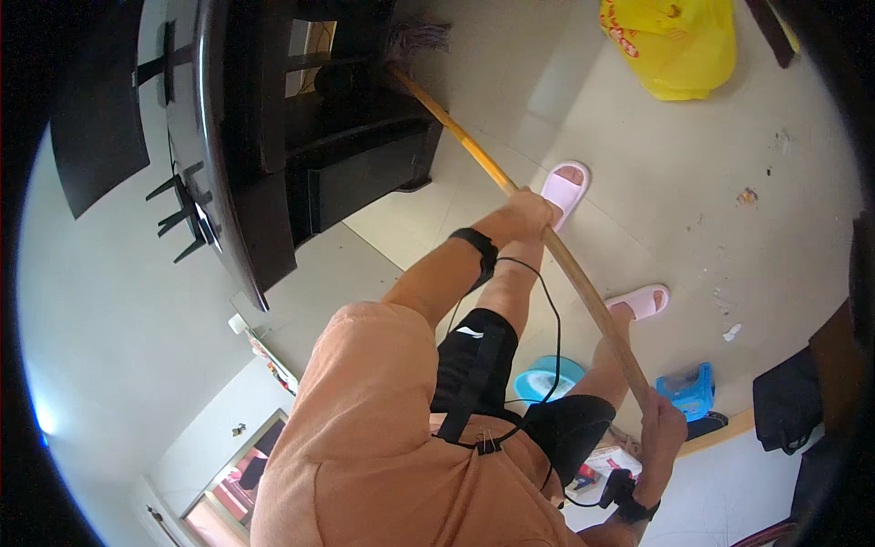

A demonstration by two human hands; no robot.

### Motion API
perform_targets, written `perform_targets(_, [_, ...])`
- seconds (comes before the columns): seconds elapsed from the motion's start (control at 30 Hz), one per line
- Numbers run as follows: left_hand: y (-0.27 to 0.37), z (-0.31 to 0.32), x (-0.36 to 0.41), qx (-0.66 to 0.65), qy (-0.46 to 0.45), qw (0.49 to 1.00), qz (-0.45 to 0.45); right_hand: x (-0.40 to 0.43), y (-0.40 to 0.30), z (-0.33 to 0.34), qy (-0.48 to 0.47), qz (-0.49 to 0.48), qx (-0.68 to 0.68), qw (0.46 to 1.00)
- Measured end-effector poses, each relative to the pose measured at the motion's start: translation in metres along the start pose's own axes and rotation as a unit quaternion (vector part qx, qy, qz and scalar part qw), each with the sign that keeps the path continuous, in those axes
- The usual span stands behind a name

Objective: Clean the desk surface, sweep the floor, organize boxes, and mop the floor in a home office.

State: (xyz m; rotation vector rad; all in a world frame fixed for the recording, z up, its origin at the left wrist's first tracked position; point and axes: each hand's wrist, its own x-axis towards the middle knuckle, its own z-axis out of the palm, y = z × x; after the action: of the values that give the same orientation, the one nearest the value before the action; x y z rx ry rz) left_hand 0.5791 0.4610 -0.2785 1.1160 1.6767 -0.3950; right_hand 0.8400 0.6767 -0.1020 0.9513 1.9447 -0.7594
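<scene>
My left hand (530, 210) is closed around the upper-middle of a long wooden mop handle (581, 277). Lower in the view, my right hand (662, 422) grips the handle near its near end. The pole runs diagonally away to a mop head of greyish strands (422, 37), which rests on the tiled floor (499, 116) beside a black TV cabinet (369, 181). Part of the strands is hidden in the shade of the cabinet. Pink slippers (569, 188) are on my feet, close to the pole.
A yellow plastic bag (673, 51) stands on the floor at the top right. Crumbs and debris (746, 196) and a white scrap (732, 333) lie at the right. A blue basin (526, 379), a blue plastic container (692, 391) and a black bag (786, 396) are near my legs.
</scene>
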Motion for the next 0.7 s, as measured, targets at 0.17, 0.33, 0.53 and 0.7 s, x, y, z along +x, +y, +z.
perform_targets(0.17, [0.155, 0.013, 0.001, -0.075, 0.075, 0.988, 0.111, -0.091, 0.125, -0.04, 0.043, 0.052, -0.011, 0.998])
perform_targets(0.33, [0.363, -0.001, -0.042, -0.159, 0.17, 0.954, 0.189, -0.249, 0.244, -0.122, 0.063, 0.206, -0.111, 0.97])
perform_targets(0.53, [0.52, -0.064, -0.13, -0.245, 0.142, 0.887, 0.366, -0.4, 0.247, -0.211, 0.228, 0.217, -0.056, 0.947])
perform_targets(0.7, [0.544, -0.104, -0.206, -0.233, 0.209, 0.87, 0.38, -0.469, 0.217, -0.268, 0.379, 0.112, 0.024, 0.918])
